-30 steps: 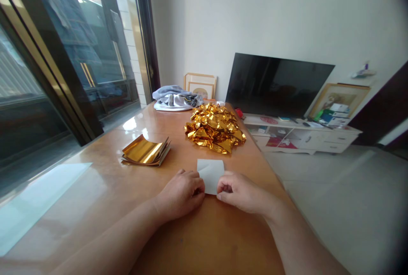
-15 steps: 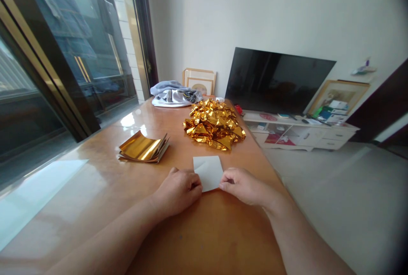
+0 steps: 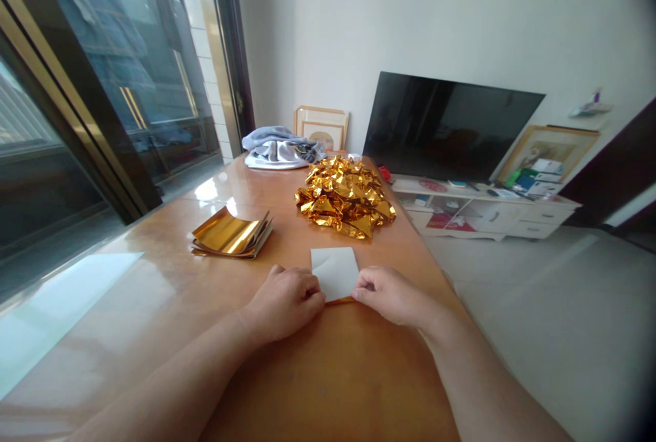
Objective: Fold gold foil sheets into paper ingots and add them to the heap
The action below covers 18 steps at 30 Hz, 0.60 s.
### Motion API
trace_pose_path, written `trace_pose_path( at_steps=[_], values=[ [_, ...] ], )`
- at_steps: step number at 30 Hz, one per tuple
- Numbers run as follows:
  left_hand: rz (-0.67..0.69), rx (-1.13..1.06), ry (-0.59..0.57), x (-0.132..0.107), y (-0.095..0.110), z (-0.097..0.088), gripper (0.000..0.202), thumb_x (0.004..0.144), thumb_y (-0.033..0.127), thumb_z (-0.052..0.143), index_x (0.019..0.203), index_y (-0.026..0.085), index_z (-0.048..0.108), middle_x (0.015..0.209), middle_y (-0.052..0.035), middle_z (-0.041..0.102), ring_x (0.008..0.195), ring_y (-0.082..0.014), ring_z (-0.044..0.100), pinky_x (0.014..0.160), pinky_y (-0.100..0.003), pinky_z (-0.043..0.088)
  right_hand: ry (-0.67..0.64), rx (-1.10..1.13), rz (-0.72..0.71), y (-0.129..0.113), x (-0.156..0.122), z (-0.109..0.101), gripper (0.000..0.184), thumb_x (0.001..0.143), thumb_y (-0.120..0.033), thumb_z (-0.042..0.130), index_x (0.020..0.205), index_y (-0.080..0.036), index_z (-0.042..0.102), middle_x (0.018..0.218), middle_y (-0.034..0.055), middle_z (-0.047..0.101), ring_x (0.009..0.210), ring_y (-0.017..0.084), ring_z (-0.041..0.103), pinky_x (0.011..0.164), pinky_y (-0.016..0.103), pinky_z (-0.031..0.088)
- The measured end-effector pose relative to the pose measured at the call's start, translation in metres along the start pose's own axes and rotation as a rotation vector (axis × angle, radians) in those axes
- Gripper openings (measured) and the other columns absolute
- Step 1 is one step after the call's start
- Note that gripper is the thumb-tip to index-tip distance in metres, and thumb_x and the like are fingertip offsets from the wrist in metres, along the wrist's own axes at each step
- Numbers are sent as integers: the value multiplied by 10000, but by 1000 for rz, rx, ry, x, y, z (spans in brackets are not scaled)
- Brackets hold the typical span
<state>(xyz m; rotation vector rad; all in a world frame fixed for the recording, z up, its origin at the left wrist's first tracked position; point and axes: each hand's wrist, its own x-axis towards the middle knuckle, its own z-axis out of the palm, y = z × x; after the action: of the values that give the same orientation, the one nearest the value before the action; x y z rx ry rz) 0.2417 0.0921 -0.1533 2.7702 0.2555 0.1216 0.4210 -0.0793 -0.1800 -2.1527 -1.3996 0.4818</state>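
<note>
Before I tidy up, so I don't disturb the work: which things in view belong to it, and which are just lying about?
Likely in the work:
pale sheet, touched by the left hand and right hand
stack of gold sheets
heap of gold foil pieces

Apparently just lying about:
bundled cloth
framed pictures

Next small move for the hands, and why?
Probably fold up the near edge of the pale sheet: the left hand and right hand are at its near corners, and a thin gold strip shows along that edge.
</note>
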Motion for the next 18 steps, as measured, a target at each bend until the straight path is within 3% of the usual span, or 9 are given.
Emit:
trace_pose_path(
  at_steps=[9,18],
  values=[
    [-30,-41,-38,1,-2,-5,358,964,354,387,749,208,635,836,-25,702,791,-185,615,783,-314,375,14,-31,26,-2,0,1,182,840,-327,602,725,-188,627,720,-6,679,626,124,548,532,225,304],
    [-62,-2,19,3,-3,4,304,901,430,512,715,213,615,774,4,702,718,-169,594,733,-312,336,20,-23,42,-4,0,1,177,842,-335,601,753,-189,645,737,-7,691,613,122,541,525,230,292]
  ],
)
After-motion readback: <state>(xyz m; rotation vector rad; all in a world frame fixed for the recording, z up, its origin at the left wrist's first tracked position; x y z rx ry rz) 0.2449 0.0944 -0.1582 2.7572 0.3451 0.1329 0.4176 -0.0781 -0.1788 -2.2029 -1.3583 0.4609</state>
